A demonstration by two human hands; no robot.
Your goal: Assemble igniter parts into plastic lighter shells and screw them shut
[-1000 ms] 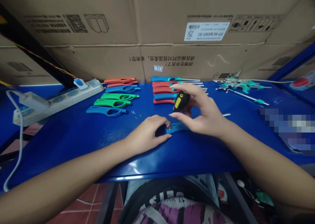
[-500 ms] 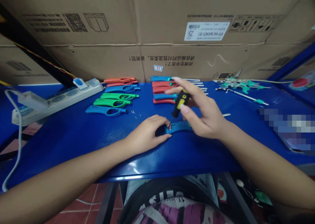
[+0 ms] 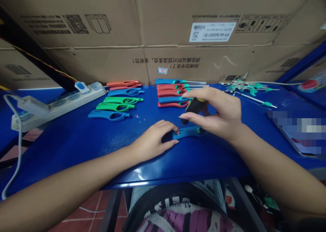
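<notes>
My left hand (image 3: 155, 140) is closed on the left end of a blue lighter (image 3: 189, 132), a long-nosed one lying flat on the blue table. In my right hand (image 3: 219, 114) is a black and yellow screwdriver (image 3: 195, 109), tilted, with its thin shaft pointing down to the left. The tip meets the lighter close to my left fingertips; the exact contact is hidden. My right palm and fingers cover the lighter's right end. Behind the hands lies a stack of red and blue lighters (image 3: 169, 92) with metal tubes.
Orange, blue and green lighter casings (image 3: 115, 107) lie at the left, with tiny screws (image 3: 137, 116) nearby. A white power strip (image 3: 63, 103) stands further left. Green-and-metal parts (image 3: 251, 88) are heaped at the back right. A cardboard box (image 3: 114, 62) forms the back wall.
My right hand has come lower and the screwdriver has tilted further to the right, its handle turned in my fingers. My left hand stays on the blue lighter.
</notes>
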